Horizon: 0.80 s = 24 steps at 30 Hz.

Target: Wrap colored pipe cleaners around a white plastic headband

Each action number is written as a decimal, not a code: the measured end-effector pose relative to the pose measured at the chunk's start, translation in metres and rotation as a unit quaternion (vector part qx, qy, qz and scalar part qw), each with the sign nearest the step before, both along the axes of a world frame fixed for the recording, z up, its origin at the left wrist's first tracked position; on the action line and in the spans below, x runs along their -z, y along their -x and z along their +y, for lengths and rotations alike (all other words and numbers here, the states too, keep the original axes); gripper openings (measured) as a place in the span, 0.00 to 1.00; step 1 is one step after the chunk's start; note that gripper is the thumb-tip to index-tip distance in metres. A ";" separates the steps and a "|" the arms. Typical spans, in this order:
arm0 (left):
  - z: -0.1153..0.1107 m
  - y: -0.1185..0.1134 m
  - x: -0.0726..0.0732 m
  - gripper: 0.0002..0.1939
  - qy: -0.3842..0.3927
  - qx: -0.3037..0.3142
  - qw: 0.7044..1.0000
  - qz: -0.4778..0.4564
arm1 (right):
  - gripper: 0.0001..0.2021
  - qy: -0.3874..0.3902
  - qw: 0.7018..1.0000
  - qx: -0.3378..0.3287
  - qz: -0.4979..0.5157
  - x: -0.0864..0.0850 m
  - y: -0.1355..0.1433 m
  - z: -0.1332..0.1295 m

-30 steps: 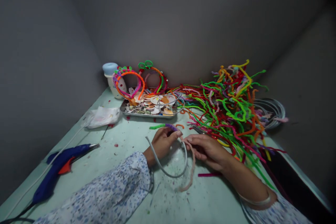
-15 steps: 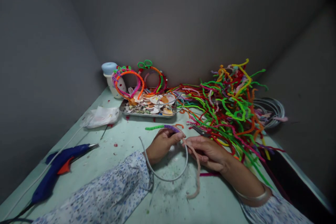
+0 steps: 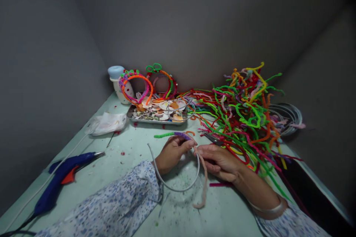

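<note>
My left hand (image 3: 174, 153) is closed on a headband hoop (image 3: 179, 191), its thumb and fingers pinching the purple-wrapped part. Green and purple fuzzy stem (image 3: 164, 135) covers one stretch of the hoop's far side; the rest that shows is bare grey. A pale pink pipe cleaner (image 3: 205, 183) hangs from the hoop beside the purple part, its lower end curled near the table. My right hand (image 3: 221, 161) has its fingertips pinched on the pink pipe cleaner close to the hoop. The fingertips partly hide the joint between them.
A blue glue gun (image 3: 52, 185) with its cord lies at left, near a plastic bag (image 3: 107, 124). Behind are a jar (image 3: 121, 90), finished headbands (image 3: 151, 89) and a metal tray (image 3: 155, 121) of shells. Pipe cleaners (image 3: 244, 114), pliers (image 3: 211, 139) and coiled hoops (image 3: 294, 118) lie at right.
The hanging pink pipe cleaner has swung left, closer to the hoop. My right fingers have shifted slightly; my left hand has stayed nearly still on the hoop.
</note>
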<state>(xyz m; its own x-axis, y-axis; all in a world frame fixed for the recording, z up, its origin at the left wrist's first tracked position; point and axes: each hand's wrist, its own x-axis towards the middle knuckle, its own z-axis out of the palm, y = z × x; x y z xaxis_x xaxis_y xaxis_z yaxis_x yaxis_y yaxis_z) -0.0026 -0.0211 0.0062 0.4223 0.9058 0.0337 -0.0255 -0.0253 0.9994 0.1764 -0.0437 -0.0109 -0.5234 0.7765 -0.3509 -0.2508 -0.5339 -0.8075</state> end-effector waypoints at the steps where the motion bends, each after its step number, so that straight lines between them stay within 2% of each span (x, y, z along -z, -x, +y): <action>1: 0.000 0.000 0.000 0.15 -0.006 -0.004 1.000 0.003 | 0.13 0.000 1.000 -0.001 0.000 0.001 0.000 0.000; 9: 0.000 -0.001 0.003 0.11 -0.028 -0.020 0.999 0.019 | 0.13 -0.014 1.000 0.007 -0.009 -0.002 0.001 -0.001; 17: 0.001 0.000 0.005 0.12 -0.049 -0.035 0.996 0.063 | 0.13 -0.032 0.995 0.037 -0.085 -0.007 0.007 0.000; 24: 0.002 0.000 0.007 0.12 -0.058 -0.047 0.994 0.077 | 0.15 -0.106 0.977 0.041 -0.179 -0.012 0.013 -0.002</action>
